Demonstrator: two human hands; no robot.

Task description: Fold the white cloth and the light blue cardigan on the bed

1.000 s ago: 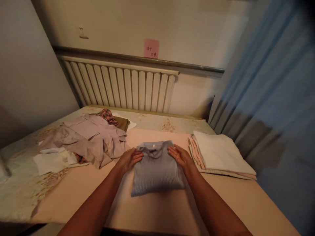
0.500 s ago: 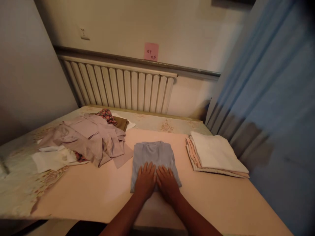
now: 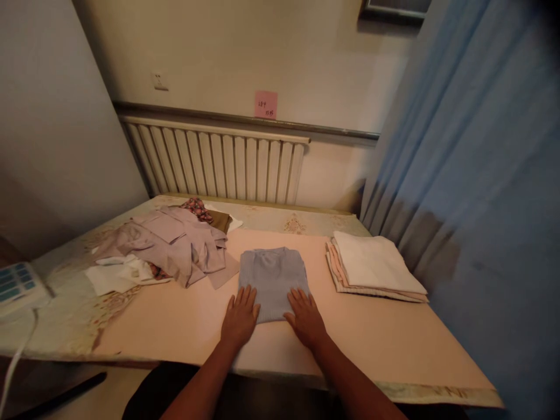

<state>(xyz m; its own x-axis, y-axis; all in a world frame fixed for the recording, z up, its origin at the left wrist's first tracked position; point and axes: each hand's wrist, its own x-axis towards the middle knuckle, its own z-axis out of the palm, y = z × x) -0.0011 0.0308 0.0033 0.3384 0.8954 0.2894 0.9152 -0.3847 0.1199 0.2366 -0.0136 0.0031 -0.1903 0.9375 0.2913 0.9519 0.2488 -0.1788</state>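
Note:
A folded grey-blue ribbed top (image 3: 273,281) lies flat in the middle of the pink table (image 3: 394,344). My left hand (image 3: 240,318) rests flat at the top's near left corner, fingers stretched out and spread. My right hand (image 3: 305,318) lies flat at its near right corner, fingers likewise stretched out. Both palms press down, partly on the cloth and partly on the table. Neither hand holds anything.
A heap of unfolded pale lilac and white clothes (image 3: 170,248) lies to the left. A stack of folded white and pink cloth (image 3: 374,267) sits to the right. A radiator (image 3: 214,166) runs along the back wall, a blue curtain (image 3: 472,175) hangs at right, and a keypad device (image 3: 17,283) sits far left.
Both hands slid from the top's collar end down its middle to the near edge, then parted to the two near corners. The top now lies smoother and more compact.

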